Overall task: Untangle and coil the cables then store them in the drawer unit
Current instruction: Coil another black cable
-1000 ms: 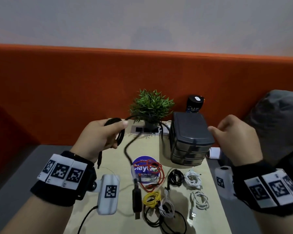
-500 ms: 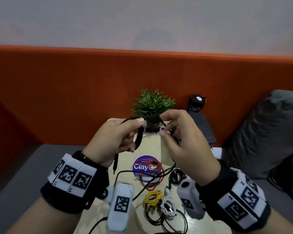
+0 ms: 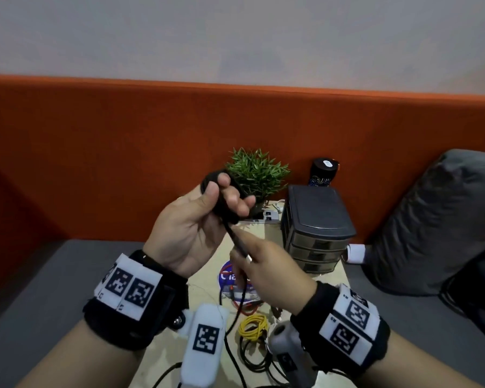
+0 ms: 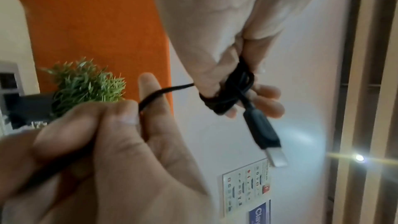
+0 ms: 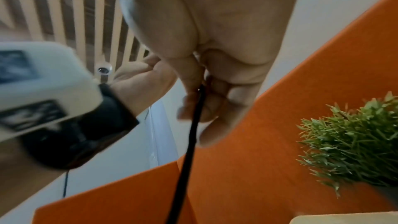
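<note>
"Clay" on round sticker [image 3: 226,273]

A black cable [image 3: 237,242] — loops wound, one strand taut — above a shut grey drawer unit [image 3: 317,233] on the table.

Black cable [image 3: 237,243], yellow coil [image 3: 253,326], grey drawer unit [image 3: 318,228], orange partition [image 3: 123,152], green plant [image 3: 256,170].
</note>
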A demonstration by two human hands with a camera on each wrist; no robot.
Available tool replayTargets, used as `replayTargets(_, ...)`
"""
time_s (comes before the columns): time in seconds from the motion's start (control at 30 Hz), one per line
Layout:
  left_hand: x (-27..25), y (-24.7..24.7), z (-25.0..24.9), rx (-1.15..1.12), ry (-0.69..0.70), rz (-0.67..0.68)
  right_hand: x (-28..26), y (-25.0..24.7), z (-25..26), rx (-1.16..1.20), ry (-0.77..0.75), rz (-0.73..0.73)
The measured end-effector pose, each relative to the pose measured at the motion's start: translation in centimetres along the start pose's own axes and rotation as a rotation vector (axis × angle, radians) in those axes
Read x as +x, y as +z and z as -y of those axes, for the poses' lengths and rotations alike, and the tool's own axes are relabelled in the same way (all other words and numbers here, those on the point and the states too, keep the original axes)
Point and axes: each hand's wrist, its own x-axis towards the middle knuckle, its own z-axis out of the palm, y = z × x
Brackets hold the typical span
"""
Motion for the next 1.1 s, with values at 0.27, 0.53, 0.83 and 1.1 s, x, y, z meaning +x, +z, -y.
replayTargets(0.27,0.4,-0.8,1.6,0.512,0.257,-0.11,-0.7,-0.8,1.1,0.162,0.063,0.141)
replayTargets(0.53,1.0,-3.2,0.6,1.297,0.396,-0.198,-1.9,-1.8,1.2,0.352,0.092,0.095)
replayTargets(0.83,0.3,-3.0,1.1,1.428,0.027,0.047,-1.0,-4.1,1.0,0.059,-0.062,-0.251)
replayTargets(1.1,-0.8,-1.0,0.7,0.764,-0.202,0.216,0.5,-6.4,2.1,0.419,-0.319,-0.363)
